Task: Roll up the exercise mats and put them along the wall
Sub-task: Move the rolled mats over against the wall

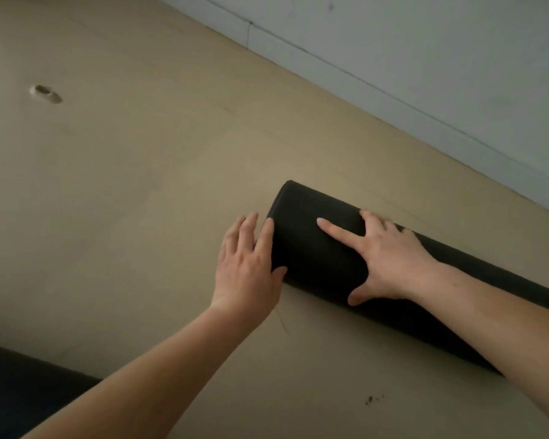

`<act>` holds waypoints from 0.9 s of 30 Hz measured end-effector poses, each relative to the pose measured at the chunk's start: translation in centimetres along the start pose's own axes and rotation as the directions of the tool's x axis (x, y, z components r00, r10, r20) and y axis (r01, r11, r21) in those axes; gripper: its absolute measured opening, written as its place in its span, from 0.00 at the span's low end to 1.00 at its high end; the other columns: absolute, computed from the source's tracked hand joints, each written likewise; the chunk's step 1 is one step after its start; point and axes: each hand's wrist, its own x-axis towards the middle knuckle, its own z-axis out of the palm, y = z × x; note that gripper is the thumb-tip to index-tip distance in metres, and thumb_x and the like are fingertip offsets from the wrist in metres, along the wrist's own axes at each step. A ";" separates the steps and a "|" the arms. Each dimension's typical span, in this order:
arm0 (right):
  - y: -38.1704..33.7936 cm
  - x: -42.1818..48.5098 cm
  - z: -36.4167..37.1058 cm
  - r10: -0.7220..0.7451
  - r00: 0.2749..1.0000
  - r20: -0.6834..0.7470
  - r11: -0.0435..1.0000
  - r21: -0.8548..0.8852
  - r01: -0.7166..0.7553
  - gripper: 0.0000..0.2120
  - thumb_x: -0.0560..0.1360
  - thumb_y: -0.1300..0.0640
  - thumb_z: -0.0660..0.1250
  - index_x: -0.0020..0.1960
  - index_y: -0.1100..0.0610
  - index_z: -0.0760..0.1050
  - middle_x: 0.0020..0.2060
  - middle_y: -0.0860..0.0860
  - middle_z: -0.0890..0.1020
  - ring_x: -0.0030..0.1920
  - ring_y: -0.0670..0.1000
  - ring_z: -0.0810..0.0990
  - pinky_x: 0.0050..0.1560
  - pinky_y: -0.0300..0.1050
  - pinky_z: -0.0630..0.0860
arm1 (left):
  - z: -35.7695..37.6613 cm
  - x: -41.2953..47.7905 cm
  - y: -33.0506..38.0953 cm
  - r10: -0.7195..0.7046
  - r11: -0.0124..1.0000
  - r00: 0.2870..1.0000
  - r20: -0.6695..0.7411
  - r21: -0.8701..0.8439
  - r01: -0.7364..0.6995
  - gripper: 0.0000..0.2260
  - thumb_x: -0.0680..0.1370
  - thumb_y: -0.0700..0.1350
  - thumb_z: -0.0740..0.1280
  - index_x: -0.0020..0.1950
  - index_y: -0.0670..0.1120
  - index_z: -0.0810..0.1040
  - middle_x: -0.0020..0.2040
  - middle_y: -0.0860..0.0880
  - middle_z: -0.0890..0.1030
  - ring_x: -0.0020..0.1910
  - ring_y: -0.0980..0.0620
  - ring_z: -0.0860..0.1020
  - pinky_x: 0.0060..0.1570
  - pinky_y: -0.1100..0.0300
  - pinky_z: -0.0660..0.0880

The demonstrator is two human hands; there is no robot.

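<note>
A black exercise mat (314, 248), fully rolled into a thick cylinder, lies on the tan floor, running from centre to lower right. My left hand (248, 267) presses flat against the roll's left end, fingers straight, thumb touching the roll's near side. My right hand (384, 264) lies spread on top of the roll, fingers straight and pointing towards the wall. The roll sits a short way off the white wall (425, 42), roughly parallel to it. A second dark mat (19, 388) shows at the bottom left corner, partly hidden by my left forearm.
A white skirting board (346, 77) runs along the foot of the wall. A small dent or hole (46, 94) marks the floor at upper left. A few dark specks (373, 399) lie on the floor near the bottom.
</note>
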 end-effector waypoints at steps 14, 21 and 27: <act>2.2 -2.1 1.2 0.036 0.999 0.034 0.999 -0.039 -0.035 0.72 0.61 0.28 0.78 0.73 0.34 0.18 0.81 0.54 0.33 0.83 0.61 0.41 0.80 0.63 0.54 | 0.5 1.5 0.7 0.411 0.857 0.891 0.193 0.251 -0.450 0.43 0.61 0.58 0.84 0.73 0.46 0.75 0.73 0.38 0.74 0.71 0.36 0.74 0.69 0.43 0.71; 8.9 -7.1 6.3 0.237 0.969 0.076 0.970 0.031 -0.240 0.73 0.60 0.26 0.77 0.72 0.35 0.16 0.82 0.56 0.34 0.82 0.60 0.36 0.79 0.69 0.53 | 0.8 2.2 0.7 0.413 0.811 0.880 0.232 0.345 -0.472 0.45 0.58 0.58 0.86 0.70 0.42 0.78 0.67 0.35 0.76 0.65 0.33 0.74 0.60 0.37 0.76; 12.0 -7.0 7.9 0.163 0.986 0.030 0.982 0.094 -0.165 0.74 0.56 0.24 0.77 0.73 0.34 0.18 0.82 0.56 0.39 0.82 0.61 0.41 0.81 0.64 0.47 | 0.3 2.3 5.1 0.515 0.628 0.734 0.442 0.387 -0.675 0.53 0.69 0.60 0.79 0.84 0.49 0.51 0.83 0.36 0.50 0.81 0.31 0.52 0.75 0.27 0.55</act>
